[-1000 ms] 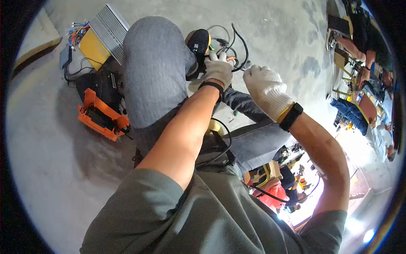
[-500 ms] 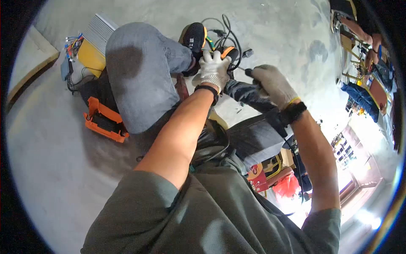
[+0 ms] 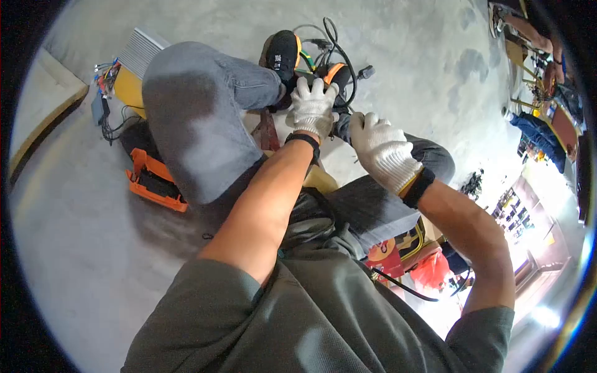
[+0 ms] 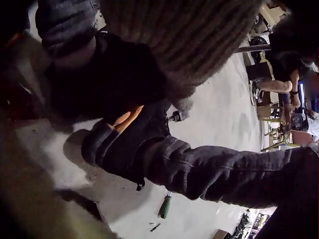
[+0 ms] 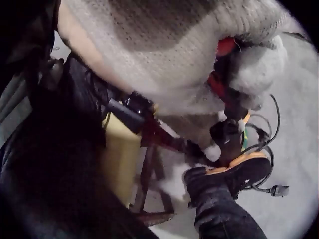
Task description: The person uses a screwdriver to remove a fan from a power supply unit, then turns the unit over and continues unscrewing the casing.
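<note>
My gloved left hand reaches down between the two black shoes, with its fingers apart and mostly straight, resting on a dark thing largely hidden beneath the glove. Close to its right, my gloved right hand is curled round a screwdriver with a red and black handle. The right wrist view shows that handle between the fingers, pointing toward the left hand and shoes; its tip is hidden. A looped black cable lies just beyond the shoes, with a dark plug beside it.
An open orange case and a finned metal unit with wires are on the floor to the left. A green-handled screwdriver lies below the shoe. A yellow block stands under me. People sit far right.
The right hand swings outward and turns, showing the tool's black end half a second ago, then turns back and comes closer to the left hand. The left hand stays by the shoes.
</note>
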`<state>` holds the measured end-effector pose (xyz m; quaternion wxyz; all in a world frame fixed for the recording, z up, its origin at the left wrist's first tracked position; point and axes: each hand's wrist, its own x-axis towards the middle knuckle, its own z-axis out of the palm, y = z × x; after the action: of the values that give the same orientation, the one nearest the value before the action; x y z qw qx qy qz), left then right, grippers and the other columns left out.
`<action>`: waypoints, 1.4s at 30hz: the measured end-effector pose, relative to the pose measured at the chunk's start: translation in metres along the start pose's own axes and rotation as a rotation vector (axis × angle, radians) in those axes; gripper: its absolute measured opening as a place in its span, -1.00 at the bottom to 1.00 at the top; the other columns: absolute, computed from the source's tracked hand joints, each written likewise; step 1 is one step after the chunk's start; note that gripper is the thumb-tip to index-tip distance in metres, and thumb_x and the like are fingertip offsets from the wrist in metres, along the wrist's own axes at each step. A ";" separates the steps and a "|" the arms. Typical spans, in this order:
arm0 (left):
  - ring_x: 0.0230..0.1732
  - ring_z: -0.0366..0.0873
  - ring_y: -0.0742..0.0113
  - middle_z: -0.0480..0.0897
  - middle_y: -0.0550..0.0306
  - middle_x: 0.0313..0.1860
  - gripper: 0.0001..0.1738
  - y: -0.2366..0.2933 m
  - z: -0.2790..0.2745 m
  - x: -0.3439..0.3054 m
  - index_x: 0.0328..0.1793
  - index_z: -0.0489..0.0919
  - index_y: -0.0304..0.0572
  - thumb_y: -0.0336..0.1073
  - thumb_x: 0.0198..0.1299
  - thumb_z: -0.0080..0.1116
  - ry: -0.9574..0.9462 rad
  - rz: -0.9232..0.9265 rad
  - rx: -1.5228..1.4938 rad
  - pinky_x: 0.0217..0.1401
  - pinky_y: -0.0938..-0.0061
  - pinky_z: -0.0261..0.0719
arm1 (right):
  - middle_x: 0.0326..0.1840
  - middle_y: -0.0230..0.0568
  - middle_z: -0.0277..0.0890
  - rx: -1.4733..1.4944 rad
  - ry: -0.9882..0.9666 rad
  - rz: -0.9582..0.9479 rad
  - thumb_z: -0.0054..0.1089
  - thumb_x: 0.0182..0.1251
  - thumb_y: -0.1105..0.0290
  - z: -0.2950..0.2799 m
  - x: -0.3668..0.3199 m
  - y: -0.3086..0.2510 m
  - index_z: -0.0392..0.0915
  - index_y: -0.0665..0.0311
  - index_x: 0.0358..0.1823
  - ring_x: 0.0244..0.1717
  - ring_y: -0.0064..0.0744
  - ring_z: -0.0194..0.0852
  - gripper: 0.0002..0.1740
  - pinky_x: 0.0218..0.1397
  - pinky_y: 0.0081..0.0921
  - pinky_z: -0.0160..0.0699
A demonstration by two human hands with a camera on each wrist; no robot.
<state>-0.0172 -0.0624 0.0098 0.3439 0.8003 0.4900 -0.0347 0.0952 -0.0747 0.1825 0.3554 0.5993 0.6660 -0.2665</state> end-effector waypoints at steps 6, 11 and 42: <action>0.42 0.36 -0.24 0.52 0.16 0.24 -0.21 0.005 0.007 -0.006 0.32 0.64 0.29 0.01 -0.14 0.69 0.038 0.032 0.049 0.35 -0.19 0.47 | -0.49 -0.07 0.61 1.071 -0.029 0.425 0.15 0.47 0.25 -0.001 0.012 0.025 0.63 0.37 -0.12 -0.43 -0.16 0.70 -0.71 -0.29 -0.21 0.68; 0.41 0.36 -0.25 0.52 0.17 0.21 -0.23 0.004 0.019 -0.007 0.30 0.65 0.29 -0.05 -0.15 0.65 0.101 0.040 0.140 0.34 -0.20 0.48 | -0.48 -0.42 0.51 1.890 -0.138 0.670 0.14 0.51 0.24 0.015 -0.008 0.033 0.66 0.33 -0.11 -0.62 -0.68 0.32 -0.72 -0.59 -0.66 0.25; 0.48 0.31 -0.23 0.42 -0.01 0.41 0.00 -0.002 -0.003 -0.001 0.49 0.46 0.09 -0.04 -0.13 0.72 -0.076 0.023 0.036 0.44 -0.17 0.44 | -0.27 0.25 0.74 0.904 0.007 0.393 0.14 0.42 0.11 0.001 -0.007 0.028 0.64 0.45 0.14 -0.22 0.12 0.82 -0.47 -0.04 -0.06 0.74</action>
<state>-0.0202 -0.0612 0.0112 0.3482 0.8101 0.4666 -0.0698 0.1228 -0.0762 0.1890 0.1010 0.8087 0.3592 -0.4547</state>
